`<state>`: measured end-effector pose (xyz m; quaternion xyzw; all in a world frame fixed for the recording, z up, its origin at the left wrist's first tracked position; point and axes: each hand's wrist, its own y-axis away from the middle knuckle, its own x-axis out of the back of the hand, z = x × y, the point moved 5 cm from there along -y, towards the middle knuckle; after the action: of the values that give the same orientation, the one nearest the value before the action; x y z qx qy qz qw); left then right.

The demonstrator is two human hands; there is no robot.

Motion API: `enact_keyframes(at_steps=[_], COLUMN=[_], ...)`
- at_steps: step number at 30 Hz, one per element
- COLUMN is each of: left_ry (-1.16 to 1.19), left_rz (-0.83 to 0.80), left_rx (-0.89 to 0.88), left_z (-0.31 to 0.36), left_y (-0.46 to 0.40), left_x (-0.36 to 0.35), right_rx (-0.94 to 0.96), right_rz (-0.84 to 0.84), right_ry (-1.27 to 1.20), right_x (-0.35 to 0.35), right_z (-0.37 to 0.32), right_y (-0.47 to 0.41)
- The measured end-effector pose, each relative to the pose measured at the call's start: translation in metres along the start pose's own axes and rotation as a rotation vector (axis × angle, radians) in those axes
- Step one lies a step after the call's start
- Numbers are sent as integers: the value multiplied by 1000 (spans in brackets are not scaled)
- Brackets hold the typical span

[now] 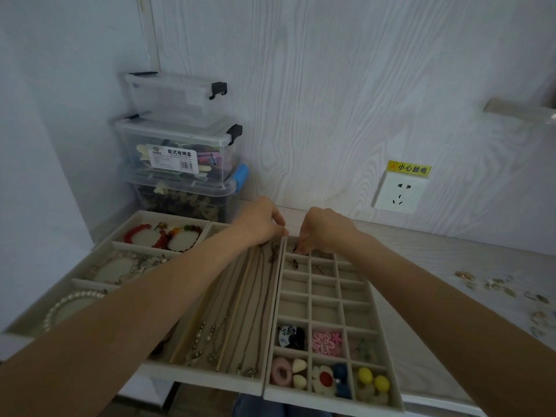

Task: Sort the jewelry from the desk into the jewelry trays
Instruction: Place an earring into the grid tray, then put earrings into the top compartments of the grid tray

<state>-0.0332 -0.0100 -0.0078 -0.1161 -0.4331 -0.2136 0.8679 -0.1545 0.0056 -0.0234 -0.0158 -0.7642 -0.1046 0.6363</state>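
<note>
Three beige velvet trays lie side by side on the desk. The grid tray (373, 299) on the right has small compartments; its near rows hold hair clips and ties. My right hand (323, 230) hangs over its far-left compartment, fingers pinched on a small dark piece of jewelry (296, 248). My left hand (261, 222) rests on the far end of the necklace tray (272, 296), fingers closed at the rim; whether it holds anything is hidden. The left tray (114, 244) holds bracelets and pearl strands. Loose earrings (499, 285) lie on the desk at the right.
Three stacked clear storage boxes (180, 152) stand in the back left corner against the wall. A wall socket (398, 192) with a yellow warning label sits behind the desk. The trays overhang the desk's front edge slightly.
</note>
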Motion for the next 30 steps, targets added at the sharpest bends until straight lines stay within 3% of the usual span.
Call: enact_keyframes(at_steps=[6, 17, 30], left_ry=[10, -75, -72], left_rz=[13, -58, -85], left_rx=[-20, -6, -19], left_z=[1, 2, 0], left_y=[0, -3, -5], left_x=[1, -2, -5], right_rx=[16, -75, -88], right_rz=[-29, 9, 13], right_ry=[-130, -20, -73], right_x=[3, 0, -6], right_z=[8, 1, 0], right_y=[0, 7, 3])
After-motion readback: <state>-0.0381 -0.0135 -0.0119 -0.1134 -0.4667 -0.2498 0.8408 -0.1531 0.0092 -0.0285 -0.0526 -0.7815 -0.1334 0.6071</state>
